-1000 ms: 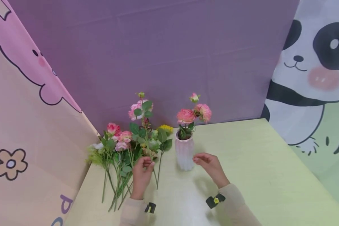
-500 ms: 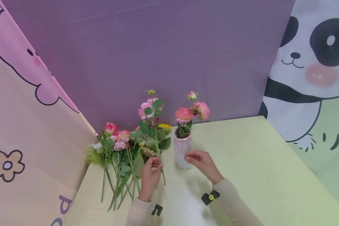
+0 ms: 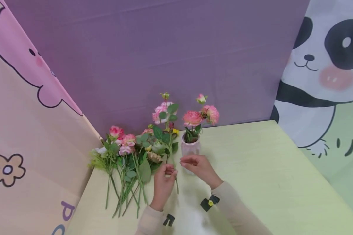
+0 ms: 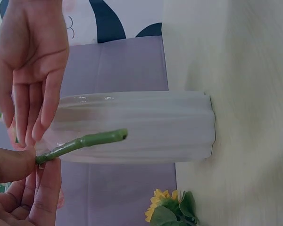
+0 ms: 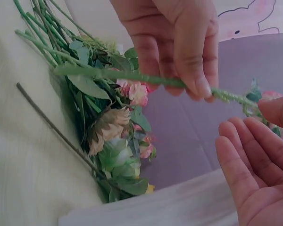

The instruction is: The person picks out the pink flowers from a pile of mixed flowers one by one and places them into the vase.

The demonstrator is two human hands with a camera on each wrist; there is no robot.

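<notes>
My left hand [image 3: 163, 184] pinches the green stem [image 4: 85, 143] of a pink artificial flower [image 3: 160, 114] between thumb and fingers. The flower stands upright above the hand, with a bud and leaves. In the left wrist view the stem's cut end sticks out past the fingertips. My right hand [image 3: 200, 168] is just right of it, fingers loosely bent, with thumb and fingers apart near the stem in the right wrist view; whether it touches the stem I cannot tell. Behind the right hand stands a pale ribbed vase [image 3: 190, 148], partly hidden, holding pink flowers [image 3: 192, 118].
Several artificial flowers [image 3: 126, 150] with long stems lie in a pile at the left of the table [image 3: 267, 169]. Among them are a yellow sunflower [image 4: 160, 205] and a tan flower [image 5: 108, 129]. A purple cloth [image 3: 176, 58] hangs behind the table.
My left hand has carried the pink flower rightward towards the vase. My right hand has moved left, across the front of the vase, and the two hands are closer together.
</notes>
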